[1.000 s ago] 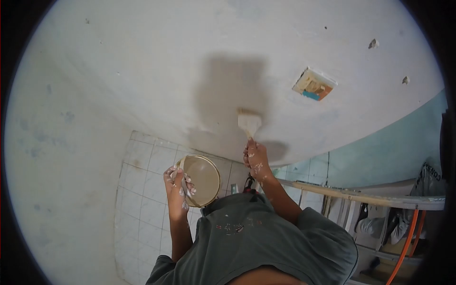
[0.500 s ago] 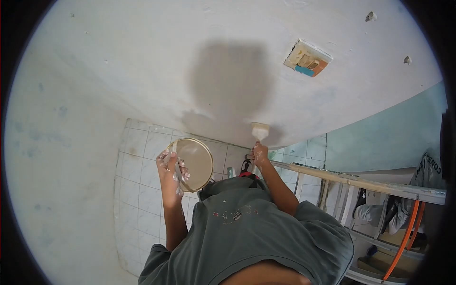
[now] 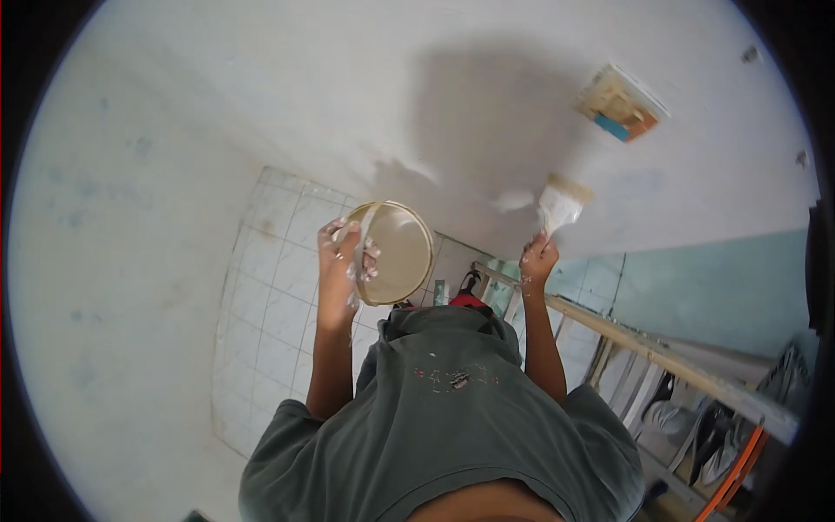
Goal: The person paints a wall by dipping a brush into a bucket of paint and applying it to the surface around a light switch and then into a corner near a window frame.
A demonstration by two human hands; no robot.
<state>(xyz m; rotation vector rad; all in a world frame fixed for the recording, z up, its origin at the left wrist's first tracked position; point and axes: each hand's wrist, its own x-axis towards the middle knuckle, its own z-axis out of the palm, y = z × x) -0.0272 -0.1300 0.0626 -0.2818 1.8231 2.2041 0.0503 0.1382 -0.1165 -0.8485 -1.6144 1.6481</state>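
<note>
A round bucket (image 3: pixel 402 252) with pale contents or a pale inside hangs in front of my chest. My left hand (image 3: pixel 348 261), spotted with white, is closed on its rim and handle at the left side. My right hand (image 3: pixel 538 257) grips the handle of a wide brush (image 3: pixel 561 204) whose bristles point up, close to the pale wall (image 3: pixel 348 87). Whether the bristles touch the wall I cannot tell. Up and right of the brush, an open wall box (image 3: pixel 622 104) shows a blue piece and an orange-brown part.
A ladder (image 3: pixel 670 352) with metal rungs and orange straps stands at the right. Shoes and a grey bag lie beyond it. White floor tiles (image 3: pixel 270 287) show below left. The lower wall at the right is green (image 3: pixel 722 296).
My right hand has moved up and right with the brush, its bristles now tilted right. The bucket and my left hand appear higher and further right. The whole view has shifted.
</note>
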